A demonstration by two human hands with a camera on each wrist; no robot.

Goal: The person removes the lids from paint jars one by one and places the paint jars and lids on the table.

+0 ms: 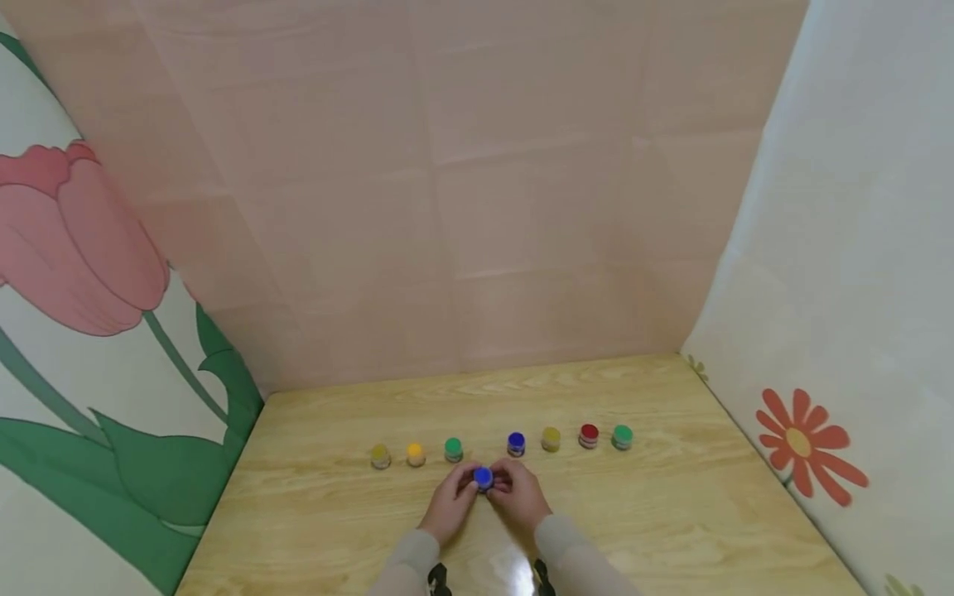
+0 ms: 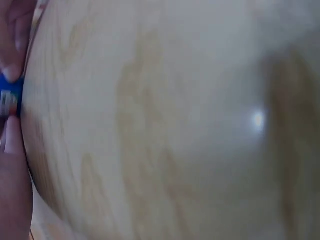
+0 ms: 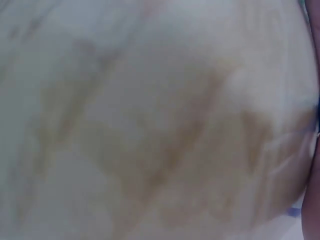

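A small tub with a blue lid (image 1: 484, 478) is held between the two hands, near the middle of the table. From its left side my left hand (image 1: 450, 502) pinches it with thumb and fingers. My right hand (image 1: 522, 497) grips it from the other side. At the left edge of the left wrist view, the blue tub (image 2: 11, 96) shows a pale label, with fingertips above and below it. Only a sliver of the right hand (image 3: 311, 195) appears in the right wrist view, where the tub is mostly out of sight.
Beyond the hands runs a row of similar tubs: yellow (image 1: 381, 456), orange (image 1: 416, 454), green (image 1: 453, 449), blue (image 1: 516, 444), yellow (image 1: 551, 439), red (image 1: 589, 436) and green (image 1: 622, 437). A gap splits the row. Cloth walls enclose the wooden table (image 1: 671, 513).
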